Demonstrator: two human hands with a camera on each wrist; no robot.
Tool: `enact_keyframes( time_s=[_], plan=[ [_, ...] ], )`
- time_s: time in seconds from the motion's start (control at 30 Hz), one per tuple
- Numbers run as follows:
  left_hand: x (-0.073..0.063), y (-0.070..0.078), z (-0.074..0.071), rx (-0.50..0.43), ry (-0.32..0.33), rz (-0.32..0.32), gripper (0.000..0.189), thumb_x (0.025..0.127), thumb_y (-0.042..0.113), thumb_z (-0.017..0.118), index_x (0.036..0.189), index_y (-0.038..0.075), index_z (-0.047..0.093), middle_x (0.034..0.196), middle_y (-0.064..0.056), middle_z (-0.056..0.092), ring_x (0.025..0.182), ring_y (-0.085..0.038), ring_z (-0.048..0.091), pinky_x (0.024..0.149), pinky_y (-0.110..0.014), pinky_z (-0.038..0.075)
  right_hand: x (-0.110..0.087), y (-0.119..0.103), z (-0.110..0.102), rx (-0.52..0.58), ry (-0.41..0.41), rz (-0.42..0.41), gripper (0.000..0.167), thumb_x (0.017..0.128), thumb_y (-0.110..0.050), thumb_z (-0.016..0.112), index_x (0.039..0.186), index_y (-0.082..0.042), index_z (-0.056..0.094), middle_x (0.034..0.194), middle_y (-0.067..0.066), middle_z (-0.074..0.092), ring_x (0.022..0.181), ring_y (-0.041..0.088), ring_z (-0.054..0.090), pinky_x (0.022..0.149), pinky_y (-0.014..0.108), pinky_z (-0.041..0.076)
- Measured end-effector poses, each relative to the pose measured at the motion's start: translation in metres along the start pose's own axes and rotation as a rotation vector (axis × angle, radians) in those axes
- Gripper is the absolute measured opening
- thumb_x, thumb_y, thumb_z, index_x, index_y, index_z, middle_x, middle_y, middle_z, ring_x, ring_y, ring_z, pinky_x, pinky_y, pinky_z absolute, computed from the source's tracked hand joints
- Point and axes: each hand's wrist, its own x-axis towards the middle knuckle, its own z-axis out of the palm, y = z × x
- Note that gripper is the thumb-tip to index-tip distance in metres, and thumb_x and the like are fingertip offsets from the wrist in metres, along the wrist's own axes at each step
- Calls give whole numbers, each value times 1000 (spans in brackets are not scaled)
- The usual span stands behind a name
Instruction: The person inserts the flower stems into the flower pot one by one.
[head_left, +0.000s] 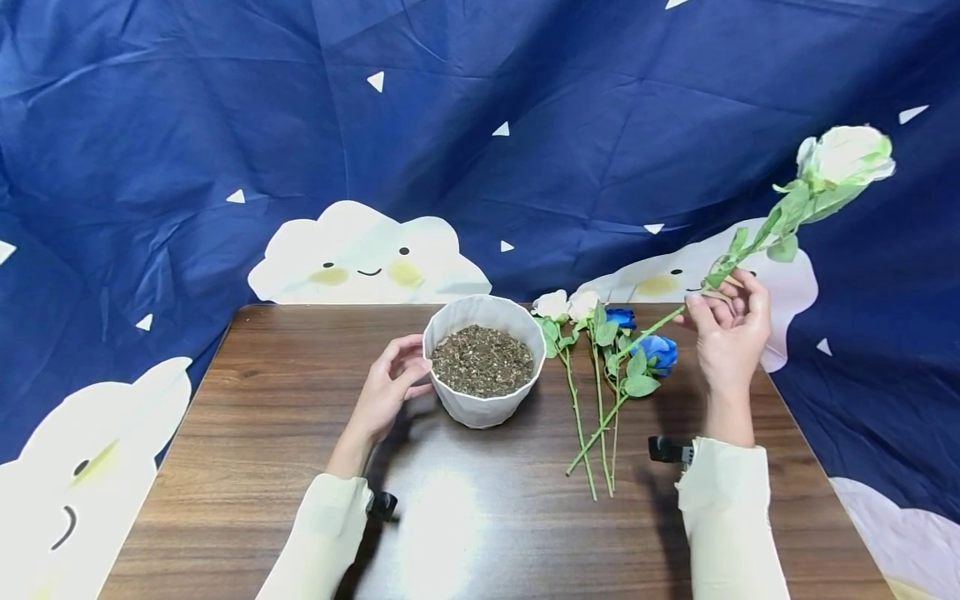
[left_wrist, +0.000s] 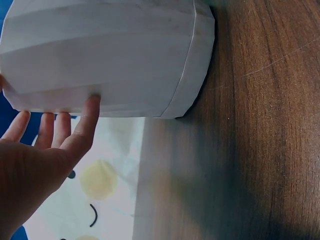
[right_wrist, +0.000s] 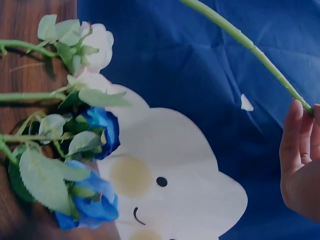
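Beside a white faceted pot (head_left: 480, 408) filled with dark soil (head_left: 483, 360), my left hand (head_left: 392, 379) touches the near-left wall and rim with relaxed fingers. In the left wrist view its fingertips rest against the pot's side (left_wrist: 110, 65). My right hand (head_left: 735, 325) pinches the green stem (right_wrist: 250, 45) of a white rose (head_left: 847, 157) between thumb and fingers. That rose is raised above the table, tilted with its bloom to the upper right and its bare stem end toward the pot.
Right of the pot, two white roses (head_left: 552, 305) and two blue roses (head_left: 656, 353) lie on the wooden table (head_left: 285, 433), their stems crossing toward me. A dark blue cloth (head_left: 420, 150) with smiling clouds hangs behind the table's far edge.
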Motion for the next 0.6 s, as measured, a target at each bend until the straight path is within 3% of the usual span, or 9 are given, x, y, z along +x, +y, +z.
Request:
enact_keyframes(
  time_s=[0.3, 0.6],
  plan=[
    [1, 0, 0, -5, -3, 0, 48, 96, 2, 62, 141, -1, 48, 135, -28, 50, 112, -28, 58, 90, -51, 58, -6, -1, 23, 41, -2, 40, 53, 82, 29, 60, 123, -4, 53, 104, 13, 47, 71, 18, 61, 52, 28, 60],
    [1, 1, -1, 2, -2, -4, 48, 95, 2, 62, 141, -1, 47, 134, -27, 51, 112, -28, 58, 87, -48, 59, -15, 1, 49, 81, -96, 22, 53, 83, 26, 62, 126, -3, 48, 104, 15, 50, 75, 21, 61, 57, 31, 61]
  ],
)
